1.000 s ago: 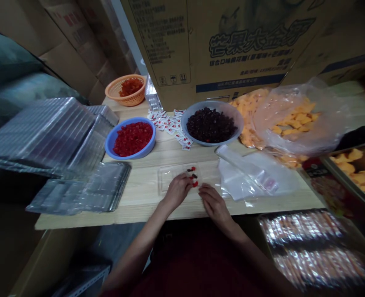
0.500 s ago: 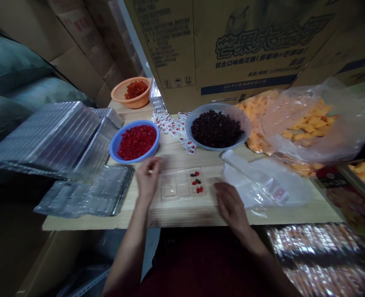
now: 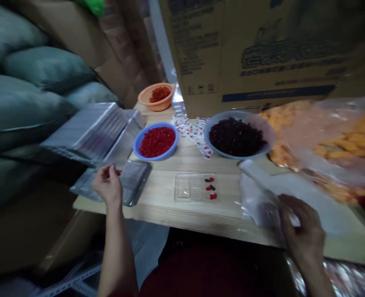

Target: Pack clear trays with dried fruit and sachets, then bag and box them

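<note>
My left hand [image 3: 108,185] is raised over a stack of flat clear plastic trays [image 3: 135,181], its fingertips pinched together. Something small and reddish seems to show at the tips, too small to name. On the wooden table lies a clear compartment tray [image 3: 196,187] between my hands; its right-hand compartments hold several small red and dark pieces. My right hand [image 3: 304,229], smeared by motion, has its thumb and fingers closed on a clear plastic bag [image 3: 267,206] at the right. A blue bowl of red pieces [image 3: 157,142] and a translucent bowl of dark pieces [image 3: 238,136] stand behind the tray.
Small printed sachets [image 3: 195,131] are scattered between the bowls. An orange basket [image 3: 157,105] sits at the back left. Stacked plastic containers [image 3: 90,134] stand at the left. Bags of orange-yellow pieces [image 3: 340,144] lie at the right. A large cardboard box [image 3: 232,74] rises behind.
My left hand has moved left, from beside the compartment tray to over the flat trays. My right hand has moved right onto the plastic bag. The view has turned somewhat left.
</note>
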A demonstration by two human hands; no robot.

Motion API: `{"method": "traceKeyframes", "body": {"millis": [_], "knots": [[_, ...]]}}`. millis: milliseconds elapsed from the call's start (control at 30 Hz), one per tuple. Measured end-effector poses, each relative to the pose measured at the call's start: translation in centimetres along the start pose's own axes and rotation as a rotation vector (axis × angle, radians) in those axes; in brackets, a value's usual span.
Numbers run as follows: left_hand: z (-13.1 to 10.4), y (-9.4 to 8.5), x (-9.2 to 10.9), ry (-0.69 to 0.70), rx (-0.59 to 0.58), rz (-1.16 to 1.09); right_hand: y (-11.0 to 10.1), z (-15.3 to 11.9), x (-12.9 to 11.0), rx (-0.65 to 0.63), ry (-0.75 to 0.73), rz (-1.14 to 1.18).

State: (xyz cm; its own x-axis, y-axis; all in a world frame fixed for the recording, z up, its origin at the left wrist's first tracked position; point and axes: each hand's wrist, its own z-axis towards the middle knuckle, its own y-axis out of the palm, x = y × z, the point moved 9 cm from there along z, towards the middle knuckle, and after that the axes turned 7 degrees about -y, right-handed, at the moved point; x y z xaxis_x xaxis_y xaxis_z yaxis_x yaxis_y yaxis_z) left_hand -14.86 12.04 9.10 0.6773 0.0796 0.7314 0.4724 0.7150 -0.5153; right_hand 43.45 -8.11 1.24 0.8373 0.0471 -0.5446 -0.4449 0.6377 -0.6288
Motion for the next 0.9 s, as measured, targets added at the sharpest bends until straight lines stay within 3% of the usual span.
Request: {"method": "traceKeyframes", "body": {"millis": [33, 100, 200, 267, 367, 400, 467, 533, 600, 667, 733, 800, 900], "knots": [[0.7, -0.2, -0.3, -0.002, -0.015, 0.027, 1.8, -0.5, -1.5, -0.050, -0.042, 0.077], [1.5, 0.4, 1.0, 0.070, -0.066, 0.065, 5.3, -0.9, -4.9, -0.138, -0.150, 0.222], [0.2, 3.8, 6.0, 0.250, -0.175, 0.000, 8.2, 1.0, -8.7, -0.174, -0.240, 0.353], [-2.5, 7.8, 9.8, 0.346, -0.295, -0.083, 8.4, 3.3, -9.8, -0.138, -0.244, 0.377], [-8.3, 16.5, 14.2, 0.469, -0.635, -0.067, 8.2, 6.0, -9.6, -0.101, -0.214, 0.354], [-10.2, 19.7, 14.9, 0.498, -0.757, -0.015, 8.4, 6.3, -9.3, -0.105, -0.201, 0.348], [-12.5, 25.0, 15.7, 0.521, -0.878, 0.048, 9.8, 6.1, -8.3, -0.147, -0.175, 0.345], [-13.6, 29.1, 16.0, 0.533, -0.932, 0.073, 11.7, 5.4, -7.5, -0.200, -0.161, 0.351], [-14.6, 32.1, 15.7, 0.558, -1.007, 0.096, 13.7, 5.0, -7.0, -0.244, -0.155, 0.355], [-16.0, 33.5, 14.8, 0.588, -1.090, 0.123, 15.6, 5.4, -6.9, -0.274, -0.154, 0.356], [-17.2, 33.4, 13.7, 0.618, -1.142, 0.136, 17.7, 6.6, -7.0, -0.304, -0.142, 0.348], [-17.3, 32.2, 13.2, 0.625, -1.098, 0.091, 19.9, 8.1, -7.0, -0.325, -0.098, 0.314], [-15.9, 30.1, 13.3, 0.541, -0.944, -0.007, 23.1, 10.1, -6.3, -0.308, 0.006, 0.245]]}}
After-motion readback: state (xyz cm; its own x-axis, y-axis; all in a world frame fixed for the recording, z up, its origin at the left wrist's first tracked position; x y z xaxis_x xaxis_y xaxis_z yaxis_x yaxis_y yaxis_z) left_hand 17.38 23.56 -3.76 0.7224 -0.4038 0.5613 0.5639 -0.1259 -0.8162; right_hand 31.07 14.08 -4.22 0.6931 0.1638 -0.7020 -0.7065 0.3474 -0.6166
